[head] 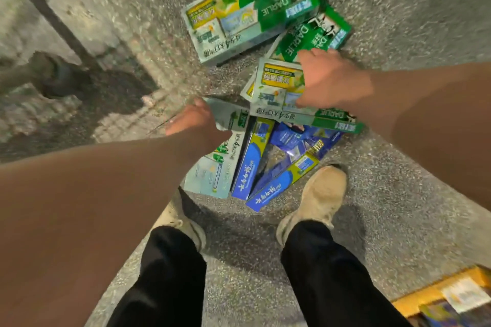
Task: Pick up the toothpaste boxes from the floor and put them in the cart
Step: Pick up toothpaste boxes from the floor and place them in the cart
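I count four green toothpaste boxes on the floor (398, 21): the far green box (249, 8), the second green box (316, 34), the middle green box (276, 82) and the pale green box (218, 164). A sliver behind the middle one may be a fifth. There are two blue ones, the left blue box (252, 162) and the right blue box (281, 186), and one dark blue pack (297, 138). Two hands are in the pile, the left hand (191, 119) and the right hand (329, 79). Two beige shoes stand nearby, the left shoe (186, 225) and the right shoe (318, 194).
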{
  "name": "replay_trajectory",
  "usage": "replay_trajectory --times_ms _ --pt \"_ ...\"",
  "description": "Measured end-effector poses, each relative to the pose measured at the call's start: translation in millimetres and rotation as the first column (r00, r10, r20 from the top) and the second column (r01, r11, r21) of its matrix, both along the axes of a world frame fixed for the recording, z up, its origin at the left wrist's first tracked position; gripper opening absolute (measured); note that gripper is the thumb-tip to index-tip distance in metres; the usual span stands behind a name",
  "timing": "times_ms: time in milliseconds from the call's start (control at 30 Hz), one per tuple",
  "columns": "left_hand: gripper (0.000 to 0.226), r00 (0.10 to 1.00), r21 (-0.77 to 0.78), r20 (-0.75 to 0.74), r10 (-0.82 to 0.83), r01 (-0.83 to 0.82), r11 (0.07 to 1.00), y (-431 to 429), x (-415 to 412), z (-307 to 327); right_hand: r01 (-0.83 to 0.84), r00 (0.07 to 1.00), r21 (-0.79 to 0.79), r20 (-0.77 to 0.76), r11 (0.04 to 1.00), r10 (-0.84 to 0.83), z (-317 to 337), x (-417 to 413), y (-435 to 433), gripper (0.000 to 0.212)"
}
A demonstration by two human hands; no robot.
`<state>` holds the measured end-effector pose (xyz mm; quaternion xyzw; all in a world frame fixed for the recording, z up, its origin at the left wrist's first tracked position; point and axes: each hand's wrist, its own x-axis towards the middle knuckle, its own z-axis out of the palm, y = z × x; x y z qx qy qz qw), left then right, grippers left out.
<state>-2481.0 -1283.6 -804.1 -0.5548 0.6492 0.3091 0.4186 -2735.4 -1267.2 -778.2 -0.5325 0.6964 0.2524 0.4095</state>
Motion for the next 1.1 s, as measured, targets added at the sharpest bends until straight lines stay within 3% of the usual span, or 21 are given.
replay_trajectory --times_ms 133,267,433,533,667,767,833,1000,1100 --pt "0.122 0.983 0.059 0.052 0.177 -0.180 0.982 10 10 -32 -0.032 0.999 0.040 -0.032 0.999 0.033 -30 2 -5 0.103" --pt "0.115 0.931 0.011 0.048 0.361 -0.362 0.932 26 9 -57 -0.078 0.995 0.066 -0.052 0.995 0.082 -39 3 -9 0.081" --pt "0.106 0.842 -0.052 0.017 0.539 -0.538 0.841 34 5 -77 -0.077 0.995 0.030 -0.054 0.997 0.078 -40 5 -7 0.090" --pt "0.101 0.788 -0.037 -0.009 0.615 -0.615 0.788 36 1 -79 -0.024 0.999 -0.006 -0.037 1.000 0.024 -37 7 -3 0.084" --pt "0.102 0.763 -0.040 -0.046 0.645 -0.646 0.762 35 4 -80 0.049 0.998 0.006 -0.029 0.999 -0.049 -34 9 -2 0.082" --pt "0.125 0.781 -0.040 -0.076 0.619 -0.623 0.781 40 7 -84 0.192 0.981 0.020 0.007 0.981 -0.192 -35 15 -2 0.090" --pt "0.126 0.792 -0.067 -0.089 0.603 -0.609 0.790 44 9 -86 0.254 0.967 0.024 0.031 0.967 -0.255 -34 23 -2 0.097" --pt "0.120 0.864 -0.127 -0.069 0.500 -0.504 0.854 57 14 -84 0.202 0.976 0.001 0.076 0.979 -0.202 -30 45 -3 0.086" --pt "0.139 0.835 -0.132 0.047 0.548 -0.539 0.832 72 8 -76 0.172 0.982 -0.034 0.084 0.984 -0.169 -31 53 -7 0.081"
